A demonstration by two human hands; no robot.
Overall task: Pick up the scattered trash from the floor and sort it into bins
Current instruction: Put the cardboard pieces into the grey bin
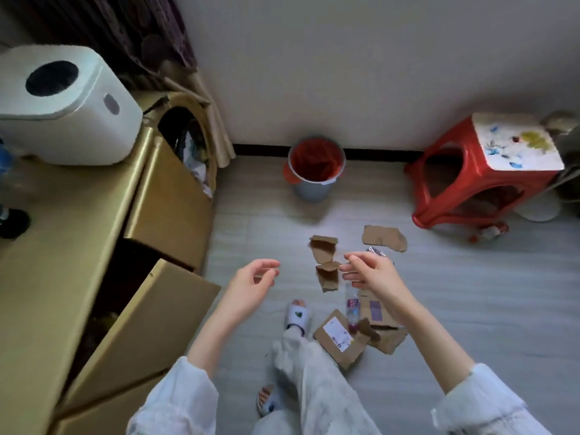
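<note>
Torn cardboard pieces lie on the grey floor: one (384,238) toward the red stool, two (323,246) (328,281) in the middle, and a labelled one (339,337) by my foot. A small clear plastic bottle (352,309) lies across the near pieces. A shiny wrapper (376,252) peeks out behind my right hand. My right hand (370,274) hovers over the middle cardboard with its fingers stretched out and holds nothing. My left hand (254,284) hangs in the air to the left, fingers loosely curled and empty. A grey bin with a red liner (317,186) stands at the wall.
Open cardboard boxes (169,196) (138,324) line the left side, the far one holding mixed items. A white appliance (62,105) sits on top of them. A red plastic stool (464,171) stands at the right. My slippered foot (298,315) is beside the near cardboard.
</note>
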